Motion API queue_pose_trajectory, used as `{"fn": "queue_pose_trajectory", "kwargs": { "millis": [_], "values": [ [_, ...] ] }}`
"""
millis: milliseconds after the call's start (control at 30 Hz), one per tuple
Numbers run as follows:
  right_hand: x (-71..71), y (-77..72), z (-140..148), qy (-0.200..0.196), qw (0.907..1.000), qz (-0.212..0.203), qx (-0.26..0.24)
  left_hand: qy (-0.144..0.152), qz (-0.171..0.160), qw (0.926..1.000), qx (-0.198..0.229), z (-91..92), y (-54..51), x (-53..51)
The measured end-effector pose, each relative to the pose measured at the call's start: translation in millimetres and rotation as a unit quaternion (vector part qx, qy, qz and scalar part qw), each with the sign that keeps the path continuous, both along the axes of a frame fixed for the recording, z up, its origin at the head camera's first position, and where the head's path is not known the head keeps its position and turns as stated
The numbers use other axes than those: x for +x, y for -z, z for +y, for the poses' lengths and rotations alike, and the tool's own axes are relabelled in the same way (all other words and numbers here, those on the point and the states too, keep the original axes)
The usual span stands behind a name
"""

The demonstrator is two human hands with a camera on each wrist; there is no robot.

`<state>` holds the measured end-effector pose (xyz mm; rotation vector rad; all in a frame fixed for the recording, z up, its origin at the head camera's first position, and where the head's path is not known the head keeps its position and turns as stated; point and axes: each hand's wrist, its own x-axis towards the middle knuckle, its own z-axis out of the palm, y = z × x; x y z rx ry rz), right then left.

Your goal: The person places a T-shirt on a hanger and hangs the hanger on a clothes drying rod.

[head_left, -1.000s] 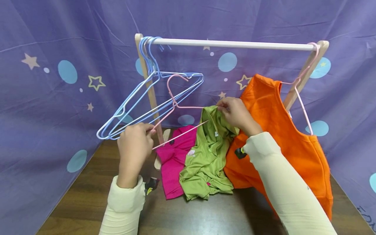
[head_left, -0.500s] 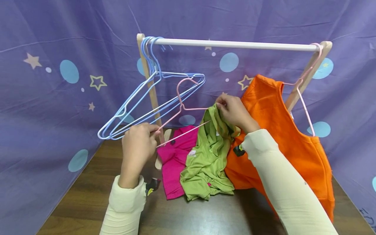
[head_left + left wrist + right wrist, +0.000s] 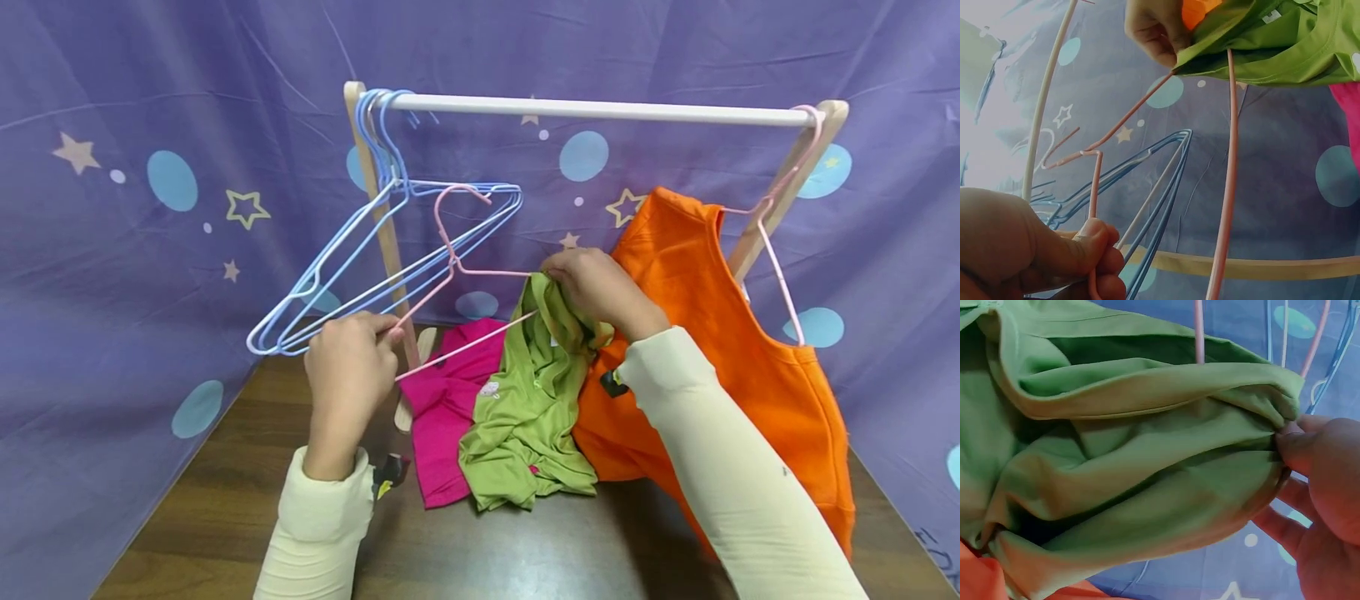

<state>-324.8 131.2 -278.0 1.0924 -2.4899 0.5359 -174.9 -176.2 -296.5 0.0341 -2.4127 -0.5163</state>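
My left hand (image 3: 349,371) pinches one arm of a pink clothes hanger (image 3: 452,260) between thumb and fingers, as the left wrist view also shows. The hanger's other end goes inside the opening of a green shirt (image 3: 528,417), where the cloth hides it. At that end my right hand (image 3: 600,287) pinches the shirt's upper edge; in the right wrist view the thumb (image 3: 1297,447) presses on the gathered fabric. The shirt's lower part rests on the table, partly over a magenta garment (image 3: 438,450).
Blue and white hangers (image 3: 330,275) hang at the left of a rack's white rail (image 3: 585,108). At the right end, an orange sleeveless garment (image 3: 697,350) hangs on another pink hanger (image 3: 776,250). A purple patterned curtain (image 3: 225,100) stands behind the wooden table (image 3: 225,500).
The pink hanger and my left hand shifted slightly right, then slightly back left. My right hand has bunched the shirt's upper edge a little more around the hanger's end.
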Motion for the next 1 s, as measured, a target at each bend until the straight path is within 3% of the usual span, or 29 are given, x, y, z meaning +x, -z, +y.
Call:
{"fn": "queue_pose_trajectory", "kwargs": {
  "millis": [167, 300, 733, 1000],
  "values": [
    [5.1, -4.9, -0.6, -0.019, 0.9997, -0.013, 0.001, -0.032, -0.016, 0.9993, 0.010, 0.2, -0.7, 0.7],
    [7.2, -6.2, -0.1, -0.026, 0.9995, -0.019, 0.004, -0.041, -0.015, 0.9990, 0.014, 1.2, -0.8, 1.2],
    [14.4, 1.6, -10.9, 0.005, 0.9998, 0.016, -0.010, -0.018, 0.021, 0.9995, -0.016, 5.5, 2.9, -1.0],
    [20.2, 1.0, -20.7, -0.023, 0.9988, 0.038, -0.022, 0.011, 0.046, 0.9985, -0.029, 16.3, 5.3, -2.7]
  ]
}}
